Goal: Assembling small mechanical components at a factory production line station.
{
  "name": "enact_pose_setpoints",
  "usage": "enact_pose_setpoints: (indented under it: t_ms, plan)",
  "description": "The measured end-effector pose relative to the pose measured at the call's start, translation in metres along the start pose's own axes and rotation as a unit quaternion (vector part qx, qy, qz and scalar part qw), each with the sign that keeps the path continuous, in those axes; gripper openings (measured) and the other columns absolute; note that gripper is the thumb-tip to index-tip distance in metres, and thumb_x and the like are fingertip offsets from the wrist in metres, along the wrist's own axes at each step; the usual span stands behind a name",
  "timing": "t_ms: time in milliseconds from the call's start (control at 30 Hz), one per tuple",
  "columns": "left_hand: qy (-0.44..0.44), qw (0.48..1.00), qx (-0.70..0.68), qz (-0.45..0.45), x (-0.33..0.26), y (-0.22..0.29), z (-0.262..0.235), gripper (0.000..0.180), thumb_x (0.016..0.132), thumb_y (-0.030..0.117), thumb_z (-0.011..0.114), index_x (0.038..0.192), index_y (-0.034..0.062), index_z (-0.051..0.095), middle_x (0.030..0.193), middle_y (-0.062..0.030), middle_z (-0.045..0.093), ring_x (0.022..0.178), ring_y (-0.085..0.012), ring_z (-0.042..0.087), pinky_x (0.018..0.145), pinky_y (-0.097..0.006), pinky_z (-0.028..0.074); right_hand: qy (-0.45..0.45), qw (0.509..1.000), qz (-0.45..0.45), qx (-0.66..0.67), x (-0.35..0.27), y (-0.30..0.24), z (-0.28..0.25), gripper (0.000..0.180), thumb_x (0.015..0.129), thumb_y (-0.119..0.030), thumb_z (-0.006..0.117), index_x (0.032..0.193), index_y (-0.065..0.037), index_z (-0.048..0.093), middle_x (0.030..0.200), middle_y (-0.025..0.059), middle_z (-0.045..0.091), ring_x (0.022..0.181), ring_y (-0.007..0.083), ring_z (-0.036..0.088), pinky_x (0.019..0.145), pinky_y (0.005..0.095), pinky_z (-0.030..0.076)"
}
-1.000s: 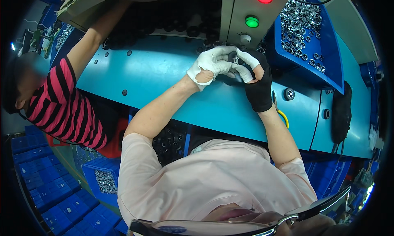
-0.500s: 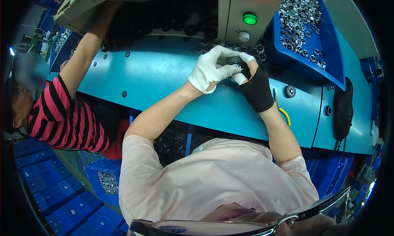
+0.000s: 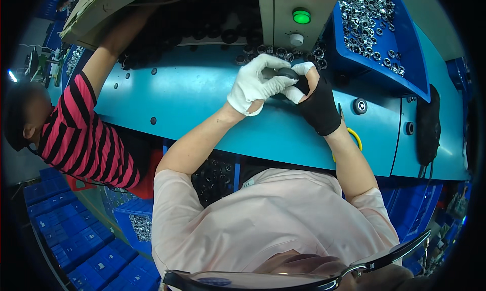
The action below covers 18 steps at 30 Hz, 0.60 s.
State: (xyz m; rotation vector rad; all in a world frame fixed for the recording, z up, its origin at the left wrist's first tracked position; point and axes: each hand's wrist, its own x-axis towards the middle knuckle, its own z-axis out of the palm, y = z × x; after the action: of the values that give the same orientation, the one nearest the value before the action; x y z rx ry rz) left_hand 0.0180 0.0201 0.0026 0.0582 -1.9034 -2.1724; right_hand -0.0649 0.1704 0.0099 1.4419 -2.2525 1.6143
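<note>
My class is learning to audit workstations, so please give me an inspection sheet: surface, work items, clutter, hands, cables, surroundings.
Surface: turquoise bench, glossy.
Work items: dark round part, held between both hands.
Clutter: yellow-handled tool, loose round piece and blue bin of shiny rings, all at right.
Hands: left hand, white-gloved, and right hand, black-gloved with white-wrapped fingers, grip the part.
Cables: dark cords at the black bundle, far right.
Surroundings: person in striped shirt, left; blue crates, lower left.
</note>
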Motion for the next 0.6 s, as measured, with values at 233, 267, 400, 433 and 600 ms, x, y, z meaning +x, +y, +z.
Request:
enact_pose_setpoints:
  t_ms: [233, 267, 400, 433, 600]
  plan:
    - [-0.037, 0.998, 0.03, -0.029, 0.002, 0.004, 0.002, 0.031, 0.08, 0.002, 0.072, 0.105, -0.0046, 0.055, 0.094, -0.0106, 0.06, 0.091, -0.0201, 0.064, 0.077, -0.029, 0.052, -0.003, 1.0, -0.013, -0.006, -0.003, -0.001, -0.003, 0.027, 0.068, -0.001, 0.071, 0.089, -0.001, 0.055, 0.072, 0.0168, 0.059, 0.063, 0.0334, 0.061, 0.056, 0.0352, 0.048]
    - [-0.03, 0.998, 0.048, -0.03, 0.001, 0.009, 0.005, 0.028, 0.08, 0.002, 0.072, 0.1, -0.0052, 0.055, 0.091, -0.0097, 0.059, 0.09, -0.0201, 0.064, 0.077, -0.029, 0.052, 0.005, 1.0, -0.004, -0.007, -0.005, -0.002, -0.003, 0.026, 0.068, -0.001, 0.071, 0.088, -0.001, 0.055, 0.072, 0.017, 0.059, 0.063, 0.0334, 0.061, 0.056, 0.0354, 0.048]
    - [0.001, 0.999, 0.043, 0.003, 0.004, -0.007, 0.011, 0.021, 0.081, 0.004, 0.072, 0.09, -0.0063, 0.056, 0.083, -0.013, 0.067, 0.074, -0.0153, 0.066, 0.065, -0.025, 0.053, 0.026, 1.0, 0.015, -0.002, -0.009, 0.0, -0.001, 0.025, 0.069, -0.004, 0.07, 0.088, 0.0, 0.054, 0.071, 0.0171, 0.06, 0.063, 0.0346, 0.061, 0.055, 0.0359, 0.047]
    - [-0.007, 0.999, 0.042, -0.001, 0.0, -0.006, 0.012, 0.021, 0.081, 0.004, 0.072, 0.09, -0.0063, 0.056, 0.083, -0.013, 0.067, 0.074, -0.0153, 0.066, 0.065, -0.025, 0.053, 0.009, 0.999, 0.041, 0.028, -0.01, 0.0, 0.001, 0.022, 0.071, -0.005, 0.068, 0.088, 0.0, 0.053, 0.073, 0.0178, 0.06, 0.066, 0.0345, 0.062, 0.058, 0.0359, 0.048]
    - [0.047, 0.998, 0.022, -0.038, 0.012, -0.01, 0.008, 0.02, 0.083, 0.005, 0.07, 0.093, -0.0058, 0.057, 0.086, -0.0109, 0.066, 0.077, -0.0139, 0.065, 0.068, -0.024, 0.053, -0.018, 0.993, 0.08, 0.08, 0.0, 0.006, 0.003, 0.028, 0.074, -0.008, 0.071, 0.095, 0.001, 0.055, 0.081, 0.019, 0.061, 0.073, 0.0304, 0.063, 0.064, 0.0347, 0.048]
